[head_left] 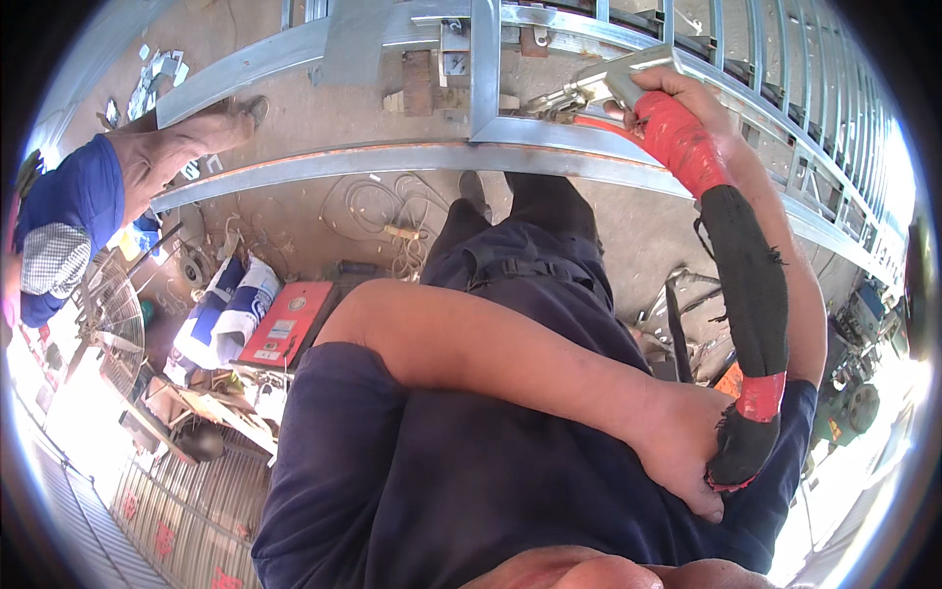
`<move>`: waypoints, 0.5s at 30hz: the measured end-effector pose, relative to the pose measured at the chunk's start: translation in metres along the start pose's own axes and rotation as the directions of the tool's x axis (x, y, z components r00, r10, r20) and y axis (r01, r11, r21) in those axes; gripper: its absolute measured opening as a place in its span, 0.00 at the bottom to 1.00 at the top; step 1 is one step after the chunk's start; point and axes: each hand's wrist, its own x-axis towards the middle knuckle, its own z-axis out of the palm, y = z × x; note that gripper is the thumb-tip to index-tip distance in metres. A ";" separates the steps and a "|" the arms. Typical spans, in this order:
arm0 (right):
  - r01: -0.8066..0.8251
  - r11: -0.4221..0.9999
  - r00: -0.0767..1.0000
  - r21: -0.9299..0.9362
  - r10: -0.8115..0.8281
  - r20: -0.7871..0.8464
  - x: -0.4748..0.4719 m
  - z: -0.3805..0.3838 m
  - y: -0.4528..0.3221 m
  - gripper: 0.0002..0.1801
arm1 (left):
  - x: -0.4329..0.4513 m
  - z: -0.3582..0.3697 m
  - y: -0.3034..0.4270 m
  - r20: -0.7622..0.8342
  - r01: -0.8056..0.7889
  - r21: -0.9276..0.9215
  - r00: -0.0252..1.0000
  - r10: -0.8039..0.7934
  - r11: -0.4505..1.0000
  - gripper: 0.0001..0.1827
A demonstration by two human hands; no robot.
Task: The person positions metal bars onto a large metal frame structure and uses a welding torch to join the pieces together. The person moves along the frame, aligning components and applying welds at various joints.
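My right hand (695, 96) is closed around the upper part of a long wrapped handle (743, 280), bound in red tape and frayed black cloth. A grey metal piece shows at its upper end, beside a toggle clamp (567, 99) with a red grip. The handle runs down along my right forearm. My left hand (681, 449) reaches across my chest and grips its lower end, with most fingers hidden behind. Whether this is a rigid handle or a wrapped cable is unclear. Before me is a galvanized steel frame (353, 154), its upright (484, 66) mitred into the rail.
At left another person's arm (176, 151) reaches towards the frame. A red machine box (287, 324), blue-white sacks (246, 302) and a wire-caged fan (121, 331) stand on my left. Coiled cable (383, 213) lies by my feet. Steel bars (795, 73) fill the upper right.
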 end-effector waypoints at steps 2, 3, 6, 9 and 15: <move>-0.013 1.000 1.000 -0.007 0.013 -0.019 0.009 0.002 -0.005 0.21 | 0.016 -0.015 -0.004 -0.034 0.026 0.003 0.999 -0.026 1.000 0.23; -0.022 0.999 1.000 -0.028 0.022 -0.015 0.018 0.001 -0.009 0.20 | 0.023 -0.023 -0.008 -0.054 0.031 0.006 0.998 -0.031 0.999 0.23; -0.084 0.996 0.996 -0.019 0.084 0.013 0.044 -0.007 -0.017 0.19 | 0.045 -0.040 -0.016 -0.120 -0.055 0.084 0.991 0.065 0.995 0.21; -0.151 0.988 0.988 0.028 0.150 0.038 0.068 -0.019 -0.025 0.18 | 0.056 -0.062 -0.012 -0.236 -0.234 0.100 0.939 0.251 0.967 0.11; -0.204 0.978 0.979 0.034 0.203 0.015 0.071 -0.010 -0.034 0.17 | 0.068 -0.090 0.000 -0.239 -0.229 0.034 0.943 0.231 0.973 0.11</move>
